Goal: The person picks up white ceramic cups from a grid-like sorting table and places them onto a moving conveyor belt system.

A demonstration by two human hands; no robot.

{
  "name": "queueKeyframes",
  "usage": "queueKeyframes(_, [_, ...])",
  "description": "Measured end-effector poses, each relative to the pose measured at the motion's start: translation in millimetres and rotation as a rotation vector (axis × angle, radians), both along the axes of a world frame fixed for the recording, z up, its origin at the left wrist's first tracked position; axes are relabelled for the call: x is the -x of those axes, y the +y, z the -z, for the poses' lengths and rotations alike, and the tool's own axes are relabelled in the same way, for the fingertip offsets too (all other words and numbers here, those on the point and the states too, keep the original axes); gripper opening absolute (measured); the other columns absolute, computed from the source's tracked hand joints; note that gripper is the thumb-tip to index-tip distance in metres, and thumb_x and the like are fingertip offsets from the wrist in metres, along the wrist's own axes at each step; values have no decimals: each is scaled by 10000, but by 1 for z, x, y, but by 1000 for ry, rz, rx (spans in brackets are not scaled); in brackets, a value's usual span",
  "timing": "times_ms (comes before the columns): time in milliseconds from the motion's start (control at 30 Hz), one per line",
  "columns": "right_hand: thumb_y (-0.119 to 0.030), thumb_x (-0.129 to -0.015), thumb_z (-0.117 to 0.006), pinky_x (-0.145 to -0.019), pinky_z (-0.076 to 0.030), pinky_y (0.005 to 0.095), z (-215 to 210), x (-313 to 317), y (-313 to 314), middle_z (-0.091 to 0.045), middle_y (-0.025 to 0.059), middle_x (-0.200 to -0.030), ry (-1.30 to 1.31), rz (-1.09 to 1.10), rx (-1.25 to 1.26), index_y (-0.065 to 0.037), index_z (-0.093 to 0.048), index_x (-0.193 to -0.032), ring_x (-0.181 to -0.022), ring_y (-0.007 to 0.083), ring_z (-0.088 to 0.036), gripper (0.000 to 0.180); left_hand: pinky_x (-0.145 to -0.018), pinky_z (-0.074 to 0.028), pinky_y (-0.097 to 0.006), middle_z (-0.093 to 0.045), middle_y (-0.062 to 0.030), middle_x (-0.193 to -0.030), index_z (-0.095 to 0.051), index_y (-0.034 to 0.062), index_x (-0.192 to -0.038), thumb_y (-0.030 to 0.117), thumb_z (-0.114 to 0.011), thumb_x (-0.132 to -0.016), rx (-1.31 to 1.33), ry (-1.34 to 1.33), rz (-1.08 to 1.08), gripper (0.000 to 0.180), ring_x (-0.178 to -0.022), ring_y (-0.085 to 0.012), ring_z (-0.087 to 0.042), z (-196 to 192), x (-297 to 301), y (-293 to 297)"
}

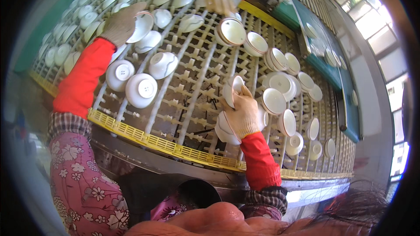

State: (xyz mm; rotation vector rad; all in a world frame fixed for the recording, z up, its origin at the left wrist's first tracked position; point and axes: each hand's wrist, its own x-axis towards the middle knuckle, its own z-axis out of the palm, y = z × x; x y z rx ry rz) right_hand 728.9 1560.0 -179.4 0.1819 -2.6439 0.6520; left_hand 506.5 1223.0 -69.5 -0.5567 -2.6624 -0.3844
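Note:
My left hand (pixel 119 25), in a beige work glove, is closed on the rim of a white bowl (pixel 142 27) above the peg rack at the left. Beside it more white bowls lean on the pegs, and two upturned bowls with round feet, one a white bowl (pixel 141 91), sit nearer me. In front of me my gloved right hand (pixel 243 113) pinches a tilted small bowl (pixel 229 91) with a brownish rim. A larger white bowl (pixel 225 129) lies just under that hand, partly hidden by it. The fingertips of my left hand are partly hidden.
Beneath everything runs a conveyor rack with pale pegs and a yellow edge strip (pixel 175 149). Several loose and stacked bowls (pixel 274 101) cover its right side. Across it reach a co-worker's gloved hands (pixel 218 1), near a bowl stack (pixel 231 32). A green-edged belt (pixel 321 54) carries bowls at the far right.

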Motion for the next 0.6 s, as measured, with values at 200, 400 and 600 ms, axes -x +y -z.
queueKeyframes(200, [-113,-848,-692,-849,-512,414,-2,-6,14,-686,183,-919,-42,-49,77,-59,-703,-1024,-955,380,-634,185,-829,-512,-456,-650,-159,-1125,-559,125,-1319,66,-523,-901,297,189,-264,424,-999,-372,-632,1,-80,-78])
queueKeyframes(400, [-101,-848,-679,-848,-505,401,-2,-3,10,-694,177,-897,-71,-40,65,-45,-709,-1008,-952,382,-628,172,-799,-502,-467,-626,-181,-914,-588,66,-1220,94,-596,-887,151,37,-68,335,-863,-356,-636,28,-139,-97])
queueKeyframes(600, [-233,-913,-646,-692,-501,311,-17,-1,8,-699,85,-832,-302,240,541,-9,-713,-1013,-749,155,-641,254,-665,-501,-316,-578,-83,-763,-623,37,-1225,204,-465,-1023,-419,-462,2,306,-689,-156,-557,52,-143,-74])
